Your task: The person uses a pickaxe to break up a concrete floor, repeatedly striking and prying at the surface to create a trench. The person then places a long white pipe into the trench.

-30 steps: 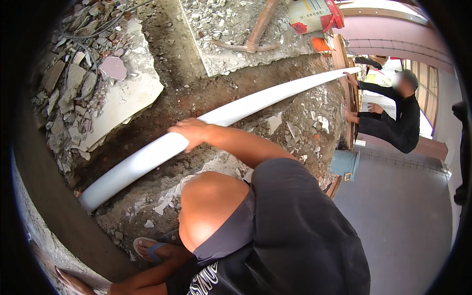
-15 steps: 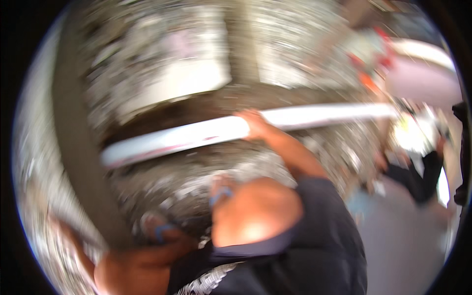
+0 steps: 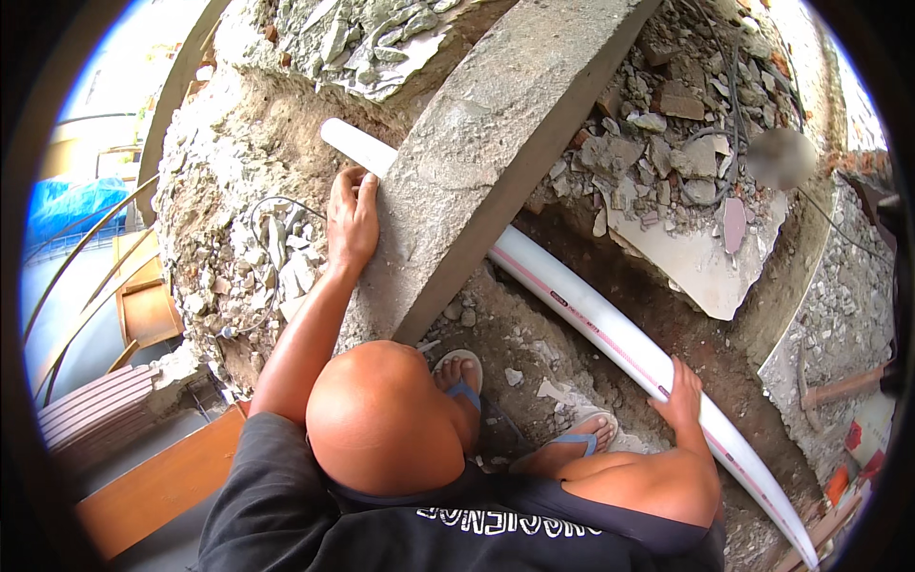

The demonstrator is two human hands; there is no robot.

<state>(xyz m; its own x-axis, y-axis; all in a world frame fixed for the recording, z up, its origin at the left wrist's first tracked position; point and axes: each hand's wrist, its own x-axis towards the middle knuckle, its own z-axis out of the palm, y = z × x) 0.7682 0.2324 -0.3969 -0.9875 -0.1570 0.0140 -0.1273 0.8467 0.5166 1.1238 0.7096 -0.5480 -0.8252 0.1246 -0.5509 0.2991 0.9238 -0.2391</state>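
A long white plastic pipe (image 3: 591, 324) with a pinkish-red stripe slants through a dug trench. It passes beneath a grey concrete beam (image 3: 477, 143), which hides its middle, and its far end sticks out beyond. My right hand (image 3: 681, 400) is wrapped over the pipe near the right, beside my knee. My left hand (image 3: 353, 224) lies against the beam's left side, fingers loosely bent and apart. Its fingertips are close to the protruding pipe end; whether they touch it I cannot tell.
Broken concrete rubble (image 3: 667, 124) with loose dark cables lies past the trench, beside a pale broken slab (image 3: 710, 248). At right, a hammer-like tool (image 3: 839, 389) rests near the trench edge. Wooden boards (image 3: 172, 477) and a blue tarp (image 3: 76, 210) are at left.
My view has swung round. The pipe, whose left end showed beside the beam, now runs under it and out the other side. My left hand now shows by the beam; my right stays on the pipe.
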